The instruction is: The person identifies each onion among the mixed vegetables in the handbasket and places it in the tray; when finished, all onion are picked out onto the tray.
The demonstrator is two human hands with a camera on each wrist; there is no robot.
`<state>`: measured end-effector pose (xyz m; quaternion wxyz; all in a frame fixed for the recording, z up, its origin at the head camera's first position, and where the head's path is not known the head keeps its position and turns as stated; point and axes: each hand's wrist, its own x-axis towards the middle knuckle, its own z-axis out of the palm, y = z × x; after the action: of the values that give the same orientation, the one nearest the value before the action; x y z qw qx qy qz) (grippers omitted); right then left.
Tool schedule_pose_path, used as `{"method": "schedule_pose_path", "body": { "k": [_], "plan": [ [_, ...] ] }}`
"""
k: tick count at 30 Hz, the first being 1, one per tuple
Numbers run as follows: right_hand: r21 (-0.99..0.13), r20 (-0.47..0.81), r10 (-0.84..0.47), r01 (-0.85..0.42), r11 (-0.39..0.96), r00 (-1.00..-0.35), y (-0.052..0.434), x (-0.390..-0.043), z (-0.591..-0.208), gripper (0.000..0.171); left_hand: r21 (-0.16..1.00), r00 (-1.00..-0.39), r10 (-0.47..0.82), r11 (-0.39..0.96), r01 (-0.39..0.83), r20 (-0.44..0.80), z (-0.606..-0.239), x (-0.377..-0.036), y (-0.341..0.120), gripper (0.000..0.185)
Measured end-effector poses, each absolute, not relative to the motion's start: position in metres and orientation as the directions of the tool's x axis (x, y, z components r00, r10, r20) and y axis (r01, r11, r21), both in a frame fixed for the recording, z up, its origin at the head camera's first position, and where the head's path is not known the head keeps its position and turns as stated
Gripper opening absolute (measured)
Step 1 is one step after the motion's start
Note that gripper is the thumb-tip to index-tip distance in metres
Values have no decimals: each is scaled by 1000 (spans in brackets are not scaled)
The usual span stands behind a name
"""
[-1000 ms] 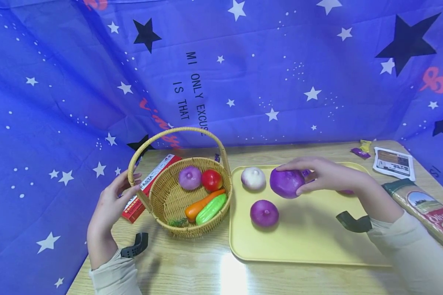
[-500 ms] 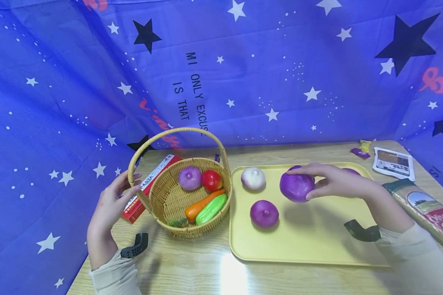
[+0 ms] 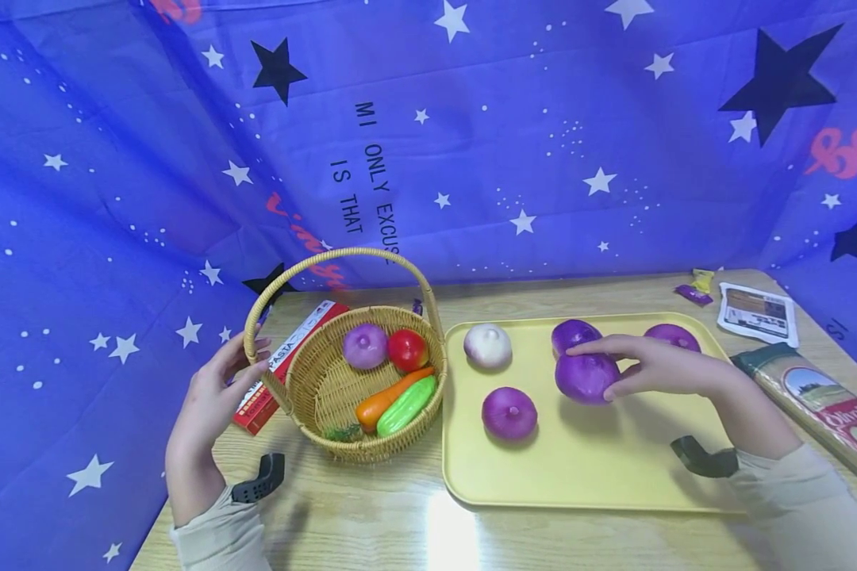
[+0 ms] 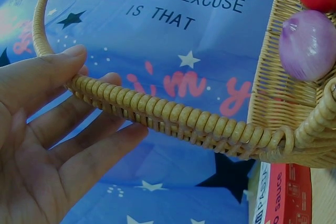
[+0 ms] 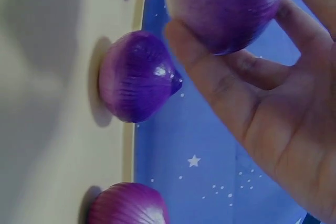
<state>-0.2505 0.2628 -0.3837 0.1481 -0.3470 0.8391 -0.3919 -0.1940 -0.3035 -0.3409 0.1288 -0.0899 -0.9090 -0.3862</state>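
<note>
The person's right hand (image 3: 660,369) grips a glossy deep-purple round onion (image 3: 586,377), thumb on the near side and fingers over the top. The onion sits low over the pale yellow plastic tray (image 3: 614,476), in its middle; whether it touches the tray cannot be told from the head view, and the right wrist view cuts off its top. Its skin is shiny, with fine lengthwise streaks and a bright highlight.

The left hand (image 3: 210,400) has its thumb and straight fingers lightly about the woven wicker handle (image 4: 157,111) of the round wicker basket (image 3: 314,381), touching it without a tight clasp. The palm hides part of the handle's foot.

Just behind the held onion lies a second dark purple onion (image 3: 574,335), partly covered by the fingers, and a third purple onion (image 3: 673,336) lies at the tray's far right. A paler purple onion (image 3: 509,412) and a whitish onion (image 3: 488,345) rest on the tray's left part. The basket holds a lilac onion (image 3: 364,346), a red tomato (image 3: 408,350), an orange carrot (image 3: 386,396) and a green cucumber (image 3: 409,405). A red pasta box (image 3: 286,365) lies half hidden behind the basket.
</note>
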Motion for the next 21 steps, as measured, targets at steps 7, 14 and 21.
{"method": "schedule_pose_path", "body": {
  "k": [7, 14, 21],
  "plan": [
    [-783, -65, -705, -402, 474, -706, 269, -252, -398, 60, 685, -948, 71, 675, 276, 312, -341, -194, -304, 50],
    [-733, -79, -700, -435, 524, -710, 270, -250, -409, 59, 679, -948, 65, 682, 271, 313, -341, -194, -304, 50],
    [-753, -78, -733, -442, 487, -676, 272, -249, -422, 61, 682, -952, 65, 683, 262, 300, -340, -194, -303, 50]
  ]
}}
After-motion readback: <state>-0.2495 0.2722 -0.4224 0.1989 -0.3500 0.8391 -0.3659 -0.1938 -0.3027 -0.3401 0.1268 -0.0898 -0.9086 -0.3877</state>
